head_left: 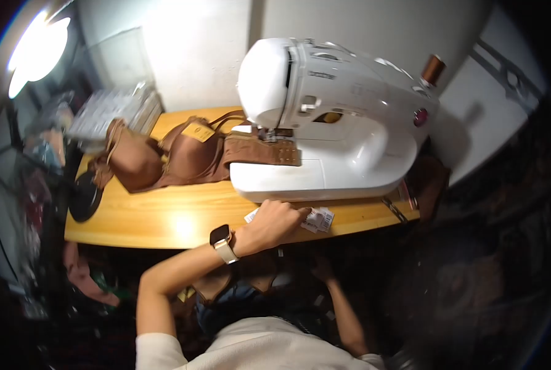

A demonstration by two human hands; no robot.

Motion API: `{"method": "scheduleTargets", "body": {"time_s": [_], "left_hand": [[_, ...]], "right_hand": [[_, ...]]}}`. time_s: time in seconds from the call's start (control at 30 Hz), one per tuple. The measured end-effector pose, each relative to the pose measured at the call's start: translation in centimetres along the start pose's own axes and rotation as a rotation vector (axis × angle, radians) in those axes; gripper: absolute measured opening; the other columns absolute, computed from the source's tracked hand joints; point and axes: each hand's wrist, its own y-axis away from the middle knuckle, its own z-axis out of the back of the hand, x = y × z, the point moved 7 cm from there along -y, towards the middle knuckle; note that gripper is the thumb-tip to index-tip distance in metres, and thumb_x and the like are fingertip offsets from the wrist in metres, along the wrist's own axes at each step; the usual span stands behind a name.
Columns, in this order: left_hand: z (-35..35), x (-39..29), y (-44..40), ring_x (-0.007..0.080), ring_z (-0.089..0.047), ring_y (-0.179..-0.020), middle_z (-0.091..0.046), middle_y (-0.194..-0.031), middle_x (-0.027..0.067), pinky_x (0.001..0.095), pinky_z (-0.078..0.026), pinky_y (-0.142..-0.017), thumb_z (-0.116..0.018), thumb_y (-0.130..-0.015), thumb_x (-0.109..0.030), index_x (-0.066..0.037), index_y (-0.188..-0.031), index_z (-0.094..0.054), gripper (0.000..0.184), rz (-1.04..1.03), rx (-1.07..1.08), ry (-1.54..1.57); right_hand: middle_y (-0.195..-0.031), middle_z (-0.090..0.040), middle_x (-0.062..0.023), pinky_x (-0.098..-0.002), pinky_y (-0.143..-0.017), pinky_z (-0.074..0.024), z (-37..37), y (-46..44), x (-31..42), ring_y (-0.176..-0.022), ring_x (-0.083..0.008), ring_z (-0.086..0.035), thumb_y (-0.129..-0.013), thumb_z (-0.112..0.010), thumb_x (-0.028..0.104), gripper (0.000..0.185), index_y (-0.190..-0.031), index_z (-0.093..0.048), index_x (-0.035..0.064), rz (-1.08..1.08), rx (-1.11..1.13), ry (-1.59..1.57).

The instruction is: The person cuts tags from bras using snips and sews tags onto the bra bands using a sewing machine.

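My left hand (274, 223), with a watch (221, 235) on its wrist, is closed over white paper labels (317, 219) at the table's front edge. Printed pieces stick out on both sides of it; its fingertips are partly hidden. My right hand (322, 269) hangs low in front of the table, in shadow, its fingers unclear. Behind my left hand stands a white sewing machine (355, 92). A brown bra (192, 154) lies at its left, its hook-and-eye band (263, 151) across the machine bed under the needle area. A yellow tag (198, 131) sits on one cup.
A copper-brown thread spool (433, 70) tops the machine. Small metal scissors or snips (394, 209) lie at the wooden table's (134, 216) right front. A lamp (41, 49) shines upper left, near a stack of clear-wrapped packs (115, 114). A round black base (85, 196) stands at the left edge.
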Motion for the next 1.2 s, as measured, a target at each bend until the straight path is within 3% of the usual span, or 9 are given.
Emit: {"method": "scheduleTargets", "body": {"time_s": [0.07, 0.37, 0.57, 0.63, 0.73, 0.83, 0.97, 1.1, 1.2], "left_hand": [[-0.8, 0.2, -0.5, 0.0317, -0.061, -0.060, -0.062, -0.064, 0.0132, 0.0411, -0.047, -0.051, -0.057, -0.079, -0.016, -0.012, -0.113, -0.061, 0.035, -0.028, 0.031, -0.025], [-3.8, 0.8, -0.2, 0.0280, -0.059, -0.058, -0.059, -0.063, 0.0109, 0.0385, -0.044, -0.050, -0.055, -0.077, -0.010, -0.011, -0.124, -0.056, 0.047, -0.204, -0.067, -0.110], [-1.2, -0.5, 0.4, 0.0256, -0.059, -0.065, -0.059, -0.071, 0.0119, 0.0370, -0.044, -0.050, -0.056, -0.079, -0.009, -0.010, -0.105, -0.065, 0.028, -0.081, -0.019, -0.014], [2.1, -0.9, 1.0, 0.0260, -0.058, -0.064, -0.059, -0.081, 0.0122, 0.0375, -0.045, -0.052, -0.062, -0.078, -0.009, -0.007, -0.095, -0.064, 0.018, 0.003, -0.212, 0.245], [4.2, 0.5, 3.1, 0.0141, -0.058, -0.067, -0.060, -0.086, 0.0077, 0.0271, -0.050, -0.058, -0.067, -0.078, 0.000, 0.001, -0.086, -0.060, 0.011, 0.220, -0.315, 0.759], [1.7, 1.5, 6.5, 0.0139, -0.063, -0.079, -0.061, -0.087, 0.0070, 0.0246, -0.055, -0.068, -0.061, -0.085, 0.002, 0.000, -0.104, -0.050, 0.022, 0.371, -0.255, 1.411], [-1.3, -1.1, 9.0, 0.0150, -0.064, -0.082, -0.057, -0.091, 0.0055, 0.0251, -0.055, -0.071, -0.056, -0.088, 0.002, 0.002, -0.123, -0.045, 0.036, 0.552, -0.148, 1.737], [-3.2, -2.3, 9.0, 0.0120, -0.062, -0.081, -0.061, -0.091, 0.0051, 0.0233, -0.051, -0.074, -0.059, -0.086, 0.002, 0.004, -0.101, -0.061, 0.015, 0.470, -0.169, 1.636], [-2.0, -3.0, 8.2, 0.0108, -0.061, -0.081, -0.064, -0.090, 0.0069, 0.0211, -0.048, -0.075, -0.066, -0.080, 0.004, 0.005, -0.092, -0.066, 0.012, 0.349, -0.265, 1.439]], "right_hand": [[-0.128, -0.047, -0.0247, -0.0432, -0.098, -0.0394, 0.5, -0.3, 0.8, -0.118, -0.0378, -0.046, -0.081, -0.062, 0.031, 0.060, -0.131, -0.044, 0.0040, -0.202, 0.059, 0.044], [-0.126, -0.051, -0.0186, -0.0479, -0.096, -0.0408, -0.2, 0.6, -3.0, -0.114, -0.0382, -0.050, -0.080, -0.061, 0.039, 0.059, -0.130, -0.047, 0.0114, -0.026, 0.014, 0.372], [-0.115, -0.058, -0.0176, -0.0459, -0.090, -0.0450, 0.2, 2.5, -6.4, -0.106, -0.0355, -0.055, -0.077, -0.061, 0.033, 0.044, -0.116, -0.058, 0.0109, -0.230, 0.128, 0.339], [-0.110, -0.060, -0.0170, -0.0445, -0.088, -0.0463, 2.5, 3.4, -3.3, -0.102, -0.0353, -0.057, -0.078, -0.060, 0.036, 0.045, -0.115, -0.059, 0.0103, -0.203, 0.068, 0.342], [-0.113, -0.060, -0.0146, -0.0450, -0.086, -0.0463, 3.6, 5.1, -4.7, -0.105, -0.0331, -0.056, -0.082, -0.060, 0.037, 0.041, -0.113, -0.060, 0.0109, -0.351, 0.045, 0.362], [-0.104, -0.063, -0.0161, -0.0425, -0.079, -0.0494, 7.7, 6.7, -0.5, -0.095, -0.0341, -0.060, -0.081, -0.064, 0.023, 0.028, -0.103, -0.062, 0.0067, -0.382, -0.187, 0.361], [-0.078, -0.064, -0.0142, -0.0347, -0.060, -0.0499, 14.5, 5.8, 12.8, -0.070, -0.0296, -0.063, -0.080, -0.066, 0.011, 0.014, -0.086, -0.060, -0.0002, -0.278, -0.387, 0.049], [-0.070, -0.058, -0.0082, -0.0227, -0.055, -0.0452, 17.0, 5.0, 20.7, -0.060, -0.0135, -0.057, -0.083, -0.067, 0.012, 0.016, -0.088, -0.061, -0.0020, 0.018, -0.330, -0.272], [-0.073, -0.061, -0.0044, -0.0203, -0.055, -0.0470, 17.1, 3.6, 24.1, -0.062, -0.0082, -0.057, -0.086, -0.064, 0.014, 0.020, -0.095, -0.061, -0.0036, -0.014, -0.165, -0.580]]}}
